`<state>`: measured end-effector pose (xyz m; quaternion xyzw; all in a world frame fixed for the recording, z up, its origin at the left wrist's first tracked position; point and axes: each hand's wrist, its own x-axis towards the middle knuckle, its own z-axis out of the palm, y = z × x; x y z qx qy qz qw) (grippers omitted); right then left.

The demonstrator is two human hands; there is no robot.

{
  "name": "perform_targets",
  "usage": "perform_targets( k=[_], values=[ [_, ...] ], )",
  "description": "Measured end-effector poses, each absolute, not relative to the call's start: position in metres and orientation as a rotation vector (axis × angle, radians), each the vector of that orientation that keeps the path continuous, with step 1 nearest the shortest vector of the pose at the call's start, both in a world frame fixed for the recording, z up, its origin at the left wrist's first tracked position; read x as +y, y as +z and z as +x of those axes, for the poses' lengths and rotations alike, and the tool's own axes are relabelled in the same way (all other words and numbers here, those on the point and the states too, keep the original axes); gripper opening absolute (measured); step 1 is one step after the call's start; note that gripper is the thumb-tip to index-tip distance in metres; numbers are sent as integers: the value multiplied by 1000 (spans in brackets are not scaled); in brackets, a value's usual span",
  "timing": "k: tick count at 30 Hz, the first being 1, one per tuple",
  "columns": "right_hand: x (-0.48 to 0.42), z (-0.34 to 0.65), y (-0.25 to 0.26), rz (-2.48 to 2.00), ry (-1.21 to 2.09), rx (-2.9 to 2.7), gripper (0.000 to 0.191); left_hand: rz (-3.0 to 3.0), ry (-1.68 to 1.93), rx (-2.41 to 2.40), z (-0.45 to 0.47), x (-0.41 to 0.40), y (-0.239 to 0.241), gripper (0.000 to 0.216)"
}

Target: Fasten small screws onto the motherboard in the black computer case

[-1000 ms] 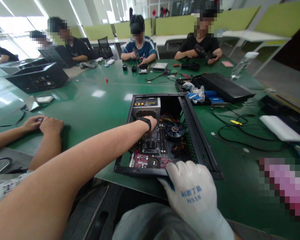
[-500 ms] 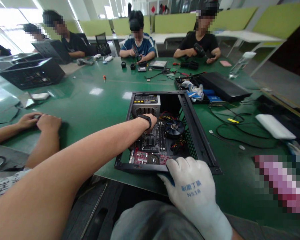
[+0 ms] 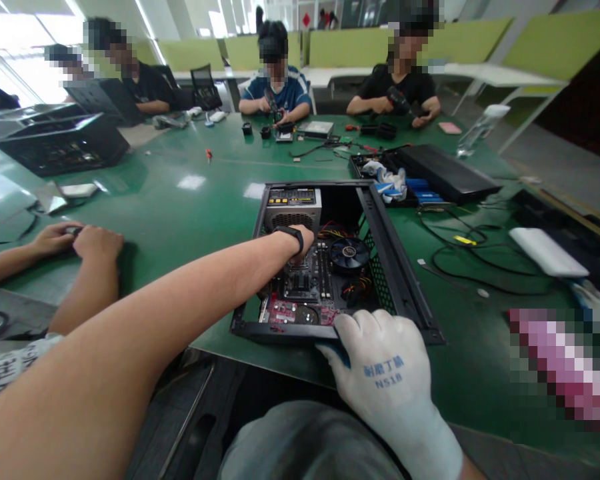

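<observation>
An open black computer case [image 3: 397, 270] lies on the green table in front of me. Inside are a power supply [image 3: 293, 203], a round cooler fan [image 3: 349, 253] and a motherboard [image 3: 300, 287]. My bare left arm reaches across into the case. My left hand [image 3: 306, 239], with a black band on the wrist, is down at the motherboard beside the power supply, and its fingers are hidden behind the wrist. My right hand [image 3: 380, 360], in a white glove, grips the near edge of the case with the fingers curled over the rim.
A neighbour's two hands [image 3: 80, 243] rest on the table at the left. A second black case [image 3: 55, 143] stands far left and a flat black case [image 3: 445, 173] with gloves [image 3: 387, 181] lies behind. Black cables [image 3: 460, 263], a white box [image 3: 547, 252] and a bottle [image 3: 480, 130] are on the right. Several people work across the table.
Both hands keep their places on the case. Only the view has shifted slightly.
</observation>
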<state>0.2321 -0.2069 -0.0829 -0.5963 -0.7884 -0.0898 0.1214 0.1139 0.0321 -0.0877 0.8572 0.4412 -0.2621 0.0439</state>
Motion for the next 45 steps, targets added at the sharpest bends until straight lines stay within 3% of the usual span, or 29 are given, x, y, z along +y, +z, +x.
perform_targets(
  k=[45],
  values=[
    [-207, 234, -83, -1728, -223, -2305, 22, 2612, -827, 1336, 113, 36, -91, 57]
  ],
)
